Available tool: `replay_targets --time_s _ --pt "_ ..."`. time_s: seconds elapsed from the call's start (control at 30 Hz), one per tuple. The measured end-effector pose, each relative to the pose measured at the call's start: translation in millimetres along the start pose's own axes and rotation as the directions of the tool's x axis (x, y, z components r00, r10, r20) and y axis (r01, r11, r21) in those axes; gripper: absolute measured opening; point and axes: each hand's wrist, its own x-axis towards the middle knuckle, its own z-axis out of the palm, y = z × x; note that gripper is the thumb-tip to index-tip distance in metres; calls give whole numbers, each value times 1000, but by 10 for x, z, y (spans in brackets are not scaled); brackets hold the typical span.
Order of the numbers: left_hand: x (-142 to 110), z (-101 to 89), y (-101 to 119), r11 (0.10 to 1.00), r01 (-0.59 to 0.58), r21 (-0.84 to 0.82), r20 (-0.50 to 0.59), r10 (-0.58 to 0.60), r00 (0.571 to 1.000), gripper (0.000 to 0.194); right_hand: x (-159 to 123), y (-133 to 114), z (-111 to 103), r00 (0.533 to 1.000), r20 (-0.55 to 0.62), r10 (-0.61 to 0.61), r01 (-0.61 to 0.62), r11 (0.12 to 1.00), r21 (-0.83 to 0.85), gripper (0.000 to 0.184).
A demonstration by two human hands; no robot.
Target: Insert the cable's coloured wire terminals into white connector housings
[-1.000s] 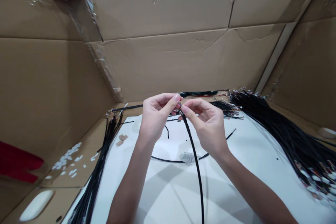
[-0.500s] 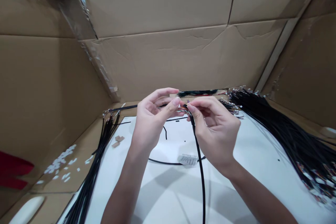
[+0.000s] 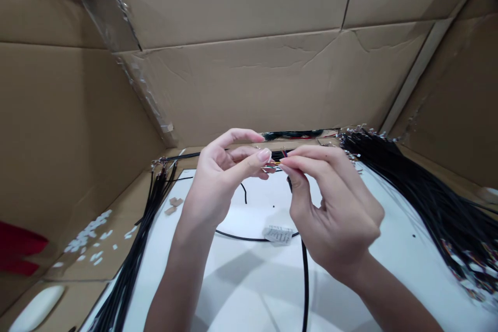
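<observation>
My left hand (image 3: 221, 179) and my right hand (image 3: 334, 212) meet above the white sheet, fingertips nearly touching. Between them is the stripped end of a black cable (image 3: 304, 285), with thin coloured wires (image 3: 277, 162) fanning out. My right thumb and forefinger pinch those wires. My left thumb and fingers hold a small pale piece at the wire tips, possibly a connector, though my fingers hide most of it. The cable's length drops behind my right hand and reappears below it.
Large bundles of black cables lie at right (image 3: 420, 202) and left (image 3: 134, 254). A curved loose cable (image 3: 241, 234) and a paper label (image 3: 277, 235) lie on the white sheet (image 3: 241, 290). Small white pieces (image 3: 91, 238) lie on cardboard, with cardboard walls (image 3: 249, 83) beyond.
My right hand has turned and drawn back toward me, showing the coloured wires more clearly. My left hand has shifted slightly left, and the view has tilted a little upward.
</observation>
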Motion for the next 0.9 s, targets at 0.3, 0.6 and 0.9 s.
replay_targets --time_s 0.3,0.6,0.9 --pt "-20 -85 30 999 -47 12 -19 47 999 27 -25 4 29 957 159 243 -282 907 311 16" --pt "-51 -74 70 996 -83 25 -9 83 996 25 -17 -40 3 880 245 406 -475 736 482 14" --pt "-78 -15 27 995 -93 28 -8 93 996 27 -36 -34 0 974 82 212 -221 967 130 15"
